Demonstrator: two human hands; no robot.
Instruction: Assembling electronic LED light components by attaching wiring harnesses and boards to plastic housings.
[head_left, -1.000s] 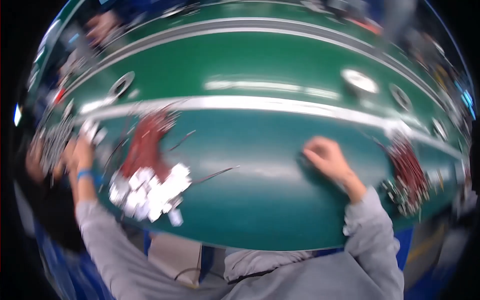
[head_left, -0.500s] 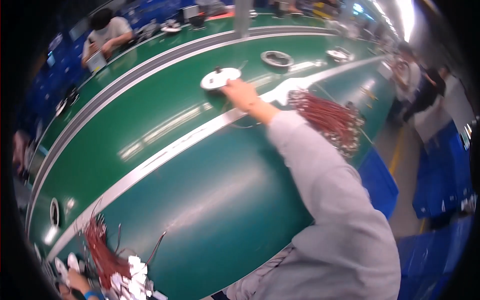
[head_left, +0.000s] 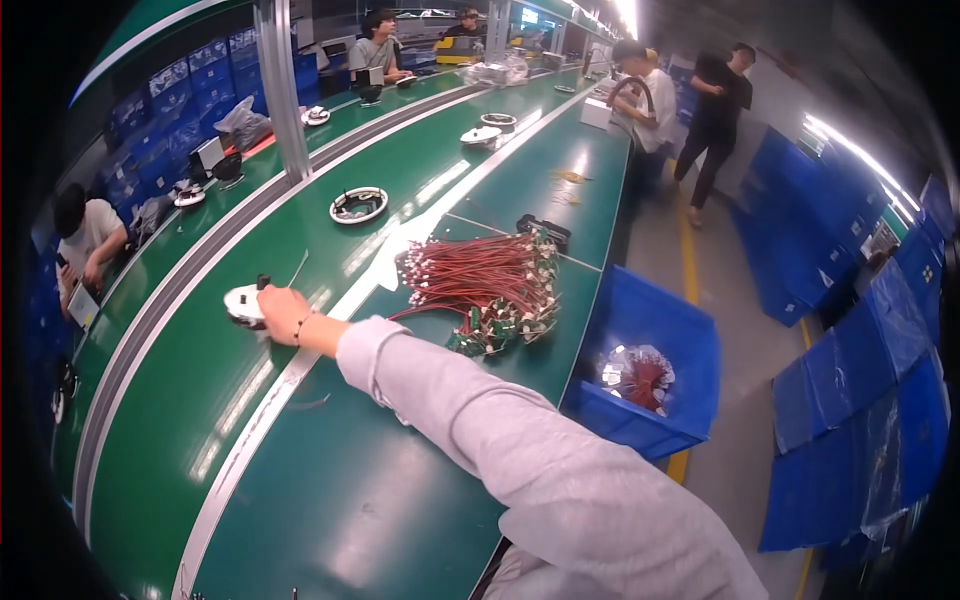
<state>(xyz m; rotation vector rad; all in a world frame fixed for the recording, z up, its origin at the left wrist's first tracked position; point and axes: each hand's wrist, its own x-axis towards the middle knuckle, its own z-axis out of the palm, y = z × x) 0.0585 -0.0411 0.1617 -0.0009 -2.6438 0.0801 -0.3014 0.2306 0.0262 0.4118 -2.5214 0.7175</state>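
Observation:
My right hand (head_left: 285, 317) reaches across the bench in a light grey sleeve, with a thin dark bracelet at the wrist. Its fingers close on the near edge of a white round disc-shaped part (head_left: 240, 303) over the green belt (head_left: 170, 400). A black knob-like piece stands up from the disc, and a thin wire rises beside it. The hand hides part of the disc; whether it rests on the belt I cannot tell. Farther along the belt lies a white ring-shaped part (head_left: 358, 206) with dark pieces inside. My left hand is out of view.
A large bundle of red-brown wires (head_left: 480, 275) with small connectors lies on the bench near my forearm. Beside the bench stands a blue bin (head_left: 665, 350) holding more wires. A metal post (head_left: 283, 95) rises beyond the belt. Several people work or stand farther off.
My view has swung to the right, bringing the blue bin and aisle into fuller sight. The wire bundle and another hand at lower left have dropped out. My right hand stays on the disc.

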